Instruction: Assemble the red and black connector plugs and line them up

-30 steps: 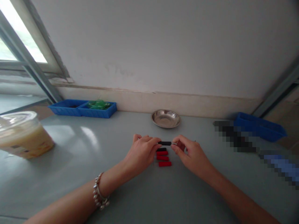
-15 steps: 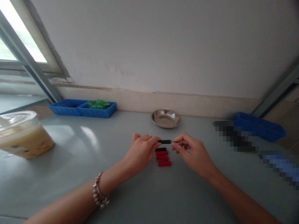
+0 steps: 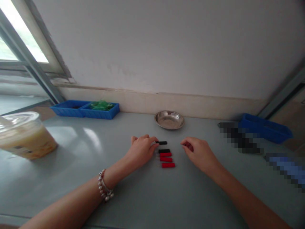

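while a black piece lies level just on the near side of the steel dish, the left hand has its left end between thumb and fingertip. the step in hand appears to be placing or steadying that piece with this hand alone; whether it rests on the table or hangs slightly above, i cannot tell. the next move, as i judge it, calls for a light, level pinch, with care not to nudge the second black piece and the three red pieces, which lie in a column farther to the near side of the dish.

the left forearm comes in from the near left of the dish, a beaded bracelet at the wrist, the hand palm down with its knuckles arched. the right forearm comes from the near right, and the right hand stands apart from the pieces, nearer and slightly right of the dish, fingers curled and tips drawn narrow. whether those tips meet, or pinch something thin, i cannot tell.
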### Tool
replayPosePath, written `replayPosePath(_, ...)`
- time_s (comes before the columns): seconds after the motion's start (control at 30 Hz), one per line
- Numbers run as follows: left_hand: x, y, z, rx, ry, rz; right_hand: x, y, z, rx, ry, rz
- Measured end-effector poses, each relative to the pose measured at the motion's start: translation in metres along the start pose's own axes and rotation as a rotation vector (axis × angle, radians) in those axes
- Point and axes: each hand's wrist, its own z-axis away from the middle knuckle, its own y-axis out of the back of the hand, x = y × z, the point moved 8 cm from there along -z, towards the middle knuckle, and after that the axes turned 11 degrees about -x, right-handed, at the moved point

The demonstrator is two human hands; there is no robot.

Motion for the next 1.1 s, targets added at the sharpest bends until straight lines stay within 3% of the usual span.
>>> replayPosePath(0.23,0.005,-0.005,0.000,-0.034,-0.070,0.042,0.005,-0.009,-0.002,-0.028,0.050,0.226)
replayPosePath(0.5,0.010,-0.005,0.000,-0.053,-0.096,0.084,0.014,-0.018,-0.004,-0.071,0.017,0.219)
replayPosePath(0.73,0.012,0.003,0.002,0.001,-0.129,0.080,0.015,-0.014,-0.002,-0.041,0.005,0.213)
replayPosePath(0.87,0.031,0.012,0.009,0.012,-0.242,0.079,0.017,-0.014,-0.002,-0.027,0.006,0.236)
replayPosePath(1.1,0.062,0.010,0.027,-0.095,-0.469,0.064,0.017,-0.014,-0.001,-0.005,0.019,0.241)
